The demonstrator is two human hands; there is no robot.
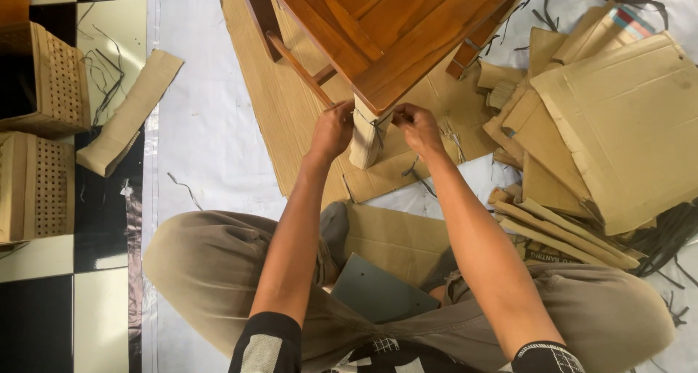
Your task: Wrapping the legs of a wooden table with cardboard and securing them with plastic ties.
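Note:
A brown wooden chair (392, 31) stands in front of me. Its near leg is wrapped in a strip of corrugated cardboard (363, 137). My left hand (331, 129) presses against the left side of that wrap. My right hand (416, 124) is at its right side, fingers pinched on a thin dark string (378, 126) that runs around the cardboard. Both hands touch the wrapped leg just under the seat corner. The leg's foot rests on a flat cardboard sheet (291, 111).
A pile of cardboard pieces (611, 126) lies at the right with dark strap offcuts (665, 235). A folded cardboard strip (127, 115) and perforated cardboard boxes (51, 75) are at the left on checkered tiles. A grey flat piece (378, 293) rests by my crossed legs.

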